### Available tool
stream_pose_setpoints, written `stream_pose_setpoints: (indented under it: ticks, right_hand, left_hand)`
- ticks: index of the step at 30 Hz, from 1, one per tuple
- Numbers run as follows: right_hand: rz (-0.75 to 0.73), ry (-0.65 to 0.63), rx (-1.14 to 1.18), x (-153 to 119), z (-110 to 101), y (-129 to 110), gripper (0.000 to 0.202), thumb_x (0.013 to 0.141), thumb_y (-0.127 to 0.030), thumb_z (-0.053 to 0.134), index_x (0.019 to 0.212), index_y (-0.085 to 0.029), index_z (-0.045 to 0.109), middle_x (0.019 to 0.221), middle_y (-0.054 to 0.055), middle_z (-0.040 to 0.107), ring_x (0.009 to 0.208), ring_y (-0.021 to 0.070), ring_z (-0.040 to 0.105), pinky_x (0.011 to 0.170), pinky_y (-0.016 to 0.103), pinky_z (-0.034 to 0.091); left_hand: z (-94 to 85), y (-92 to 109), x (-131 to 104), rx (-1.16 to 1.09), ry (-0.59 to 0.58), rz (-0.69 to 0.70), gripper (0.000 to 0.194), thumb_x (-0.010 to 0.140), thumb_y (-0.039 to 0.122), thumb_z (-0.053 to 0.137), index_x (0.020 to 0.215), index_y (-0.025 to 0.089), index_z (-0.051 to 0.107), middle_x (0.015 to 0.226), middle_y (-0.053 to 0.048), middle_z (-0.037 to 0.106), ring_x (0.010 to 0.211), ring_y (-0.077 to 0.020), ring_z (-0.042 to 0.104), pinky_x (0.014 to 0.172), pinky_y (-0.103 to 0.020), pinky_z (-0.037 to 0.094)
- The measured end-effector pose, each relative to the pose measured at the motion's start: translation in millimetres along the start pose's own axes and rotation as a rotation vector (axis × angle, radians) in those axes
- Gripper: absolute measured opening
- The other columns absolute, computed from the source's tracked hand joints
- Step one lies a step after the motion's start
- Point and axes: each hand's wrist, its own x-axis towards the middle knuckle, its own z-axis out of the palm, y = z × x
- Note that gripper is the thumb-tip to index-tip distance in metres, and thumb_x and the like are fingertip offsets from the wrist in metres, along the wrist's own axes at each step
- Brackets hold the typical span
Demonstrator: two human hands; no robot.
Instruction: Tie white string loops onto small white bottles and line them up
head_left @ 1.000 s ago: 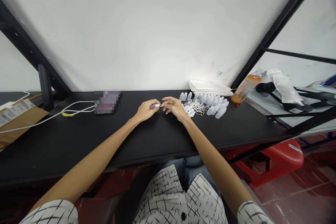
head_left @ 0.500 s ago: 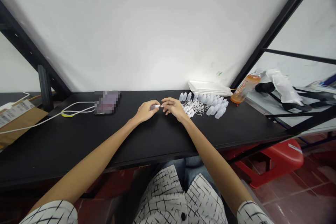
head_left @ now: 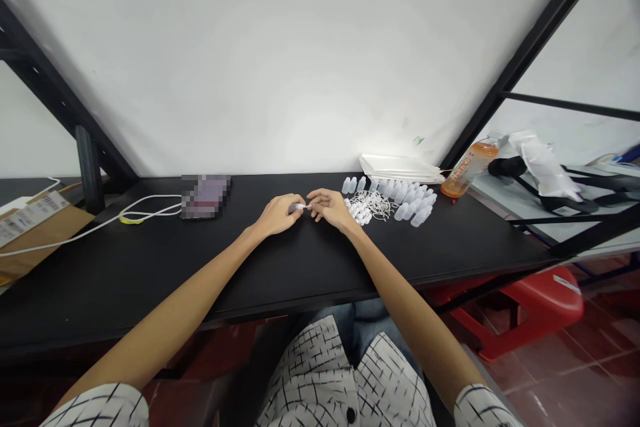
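Note:
Over the middle of the black table, my left hand [head_left: 279,213] is closed on a small pale plastic piece [head_left: 299,206] that points to the right. Thumb and index finger of my right hand [head_left: 330,207] pinch at the right end of that piece; what they grip is too small to name. Just right of my right hand lie a heap of thin white loops [head_left: 375,205] and a cluster of small white parts [head_left: 360,212]. Behind and beside these, several translucent plastic pieces [head_left: 417,203] lie in rows.
A stack of white sheets [head_left: 395,168] lies by the wall, with an orange bottle [head_left: 470,167] to its right. At the left are a blurred phone [head_left: 206,197], a white cable [head_left: 100,221] and a cardboard package [head_left: 35,233]. A red stool [head_left: 545,300] stands below right.
The fingers of both hands have shifted slightly around the small piece. The view has moved a little; the things on the table lie as before.

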Motion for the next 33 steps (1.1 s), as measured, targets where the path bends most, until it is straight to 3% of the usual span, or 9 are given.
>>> stream_pose_setpoints:
  ticks: [12,19,26,30,33]
  right_hand:
    - [-0.019,-0.083,-0.009,-2,0,-2,0.022,0.065,-0.019,0.067,0.087,-0.016,0.065,0.062,-0.002,0.065,0.05,0.0116,0.061,0.047,0.024,0.055]
    - [-0.037,-0.106,-0.001,-4,0,-4,0.022,0.066,-0.018,0.065,0.088,-0.015,0.066,0.064,-0.001,0.066,0.05,0.0111,0.061,0.05,0.025,0.056]
    - [-0.091,0.043,-0.042,-6,5,-12,0.02,0.069,-0.022,0.065,0.088,-0.017,0.064,0.068,0.0,0.066,0.053,0.0119,0.062,0.048,0.024,0.055]
    - [-0.133,0.17,-0.165,-7,4,-17,0.009,0.074,-0.024,0.063,0.08,-0.018,0.065,0.066,0.001,0.065,0.05,0.0117,0.06,0.045,0.022,0.049]
    - [-0.171,0.227,-0.25,-8,4,-18,0.007,0.076,-0.024,0.061,0.08,-0.019,0.065,0.065,0.001,0.065,0.049,0.0121,0.059,0.047,0.024,0.049]
  left_hand:
    - [-7.4,11,-1,-0.047,-0.043,-0.008,0.02,0.079,0.024,0.053,0.088,0.019,0.07,0.086,-0.004,0.073,0.074,-0.0194,0.063,0.072,-0.03,0.045]
    - [-7.0,12,-2,-0.145,-0.044,-0.019,0.022,0.081,0.03,0.053,0.086,0.018,0.071,0.089,-0.005,0.075,0.082,-0.0213,0.066,0.077,-0.031,0.047]
    - [-1.2,3,2,-0.157,0.067,-0.011,0.028,0.08,0.03,0.056,0.1,0.017,0.072,0.105,-0.008,0.074,0.095,-0.0239,0.067,0.088,-0.034,0.049]
    - [-1.1,4,-1,-0.061,0.11,-0.029,0.032,0.082,0.03,0.059,0.11,0.02,0.069,0.105,-0.006,0.071,0.09,-0.0223,0.066,0.078,-0.032,0.05]
    - [-2.3,8,-3,0.034,0.107,-0.048,0.027,0.085,0.032,0.058,0.108,0.024,0.069,0.104,-0.005,0.068,0.089,-0.0214,0.063,0.072,-0.031,0.048]
